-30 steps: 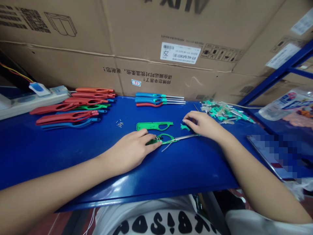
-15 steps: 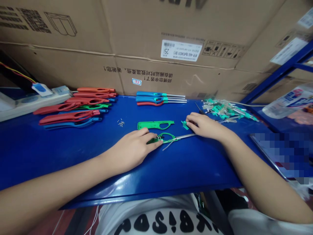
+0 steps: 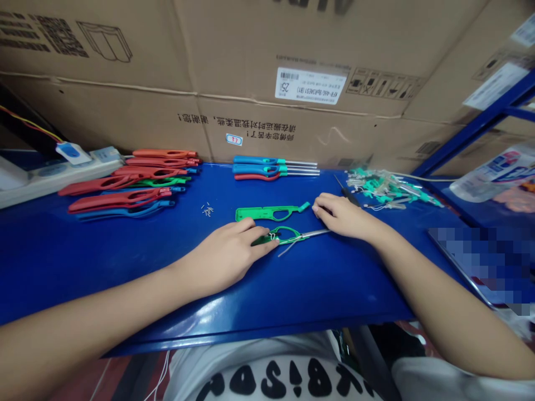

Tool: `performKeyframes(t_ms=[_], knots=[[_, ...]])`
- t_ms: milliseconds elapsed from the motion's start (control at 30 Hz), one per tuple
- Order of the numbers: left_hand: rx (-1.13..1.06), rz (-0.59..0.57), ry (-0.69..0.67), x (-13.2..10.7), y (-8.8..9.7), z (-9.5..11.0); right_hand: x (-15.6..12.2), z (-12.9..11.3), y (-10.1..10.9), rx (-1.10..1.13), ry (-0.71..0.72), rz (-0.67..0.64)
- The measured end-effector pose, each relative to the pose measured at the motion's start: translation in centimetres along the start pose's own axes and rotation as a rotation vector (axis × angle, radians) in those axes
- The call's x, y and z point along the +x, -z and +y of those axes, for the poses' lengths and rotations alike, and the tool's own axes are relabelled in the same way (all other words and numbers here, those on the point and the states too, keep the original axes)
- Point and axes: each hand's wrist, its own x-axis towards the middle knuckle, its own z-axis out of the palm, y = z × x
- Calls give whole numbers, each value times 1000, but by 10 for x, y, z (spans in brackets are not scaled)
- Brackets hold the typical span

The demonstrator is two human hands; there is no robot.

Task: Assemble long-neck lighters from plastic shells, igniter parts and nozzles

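Note:
My left hand (image 3: pixel 234 250) pinches the handle of a green lighter half-shell (image 3: pixel 288 236) fitted with a metal tube (image 3: pixel 315 234). Thin white wires show by the fingertips, and a loose grey tube (image 3: pixel 288 248) sticks out below. Behind it lies the matching green half-shell (image 3: pixel 261 214), hollow side up. A small teal plastic piece (image 3: pixel 304 206) rests at its right tip. Just right of that piece is my right hand (image 3: pixel 343 214), fingers curled together over the tube's end. Whether anything is between those fingertips is hidden.
Several small screws (image 3: pixel 207 209) lie left of the shells. Red handles (image 3: pixel 121 199) are stacked at left by a power strip (image 3: pixel 54 172). Finished-looking lighters (image 3: pixel 271 168) stand behind. A screwdriver (image 3: pixel 350 196) lies beside a pile of teal parts (image 3: pixel 388 186). Cardboard (image 3: pixel 234 55) walls the back.
The teal piece has left my right fingers and now lies at the right tip of the rear half-shell. My right hand has shifted slightly left. My left hand has stayed still.

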Motion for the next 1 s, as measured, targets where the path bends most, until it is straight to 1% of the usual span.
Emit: performKeyframes(t_ms=[67, 167, 200, 267, 367, 433, 600, 733, 800, 833, 900, 967, 1000], knots=[[1, -4, -4, 0, 0, 0, 1, 1, -1, -12, -28, 11], [4, -5, -4, 0, 0, 0, 2, 0, -1, 91, -88, 112], [2, -1, -5, 0, 0, 0, 1, -2, -2, 132, -80, 146], [-6, 9, -2, 0, 0, 0, 1, -5, -4, 161, -16, 179], [-20, 17, -3, 1, 0, 0, 1, -9, -8, 98, 84, 153], [-25, 13, -1, 1, 1, 0, 2, -10, -12, 84, 94, 158], [-6, -8, -6, 1, 0, 0, 7, -3, -15, 220, 36, 283], [9, -17, -11, 1, 0, 0, 8, 1, -9, 207, 12, 306], [11, -17, -10, 1, 0, 0, 8, 1, -8, 237, -29, 339], [12, -17, -10, 1, 1, -1, 8, 1, -8, 296, -70, 354], [13, -16, -11, 1, 1, -1, 9, 1, -9, 500, -178, 336], [13, -11, -12, 1, 1, -1, 9, 0, -10, 715, -269, 267], [12, -10, -14, 1, 1, -1, 9, 0, -9, 782, -296, 228]])
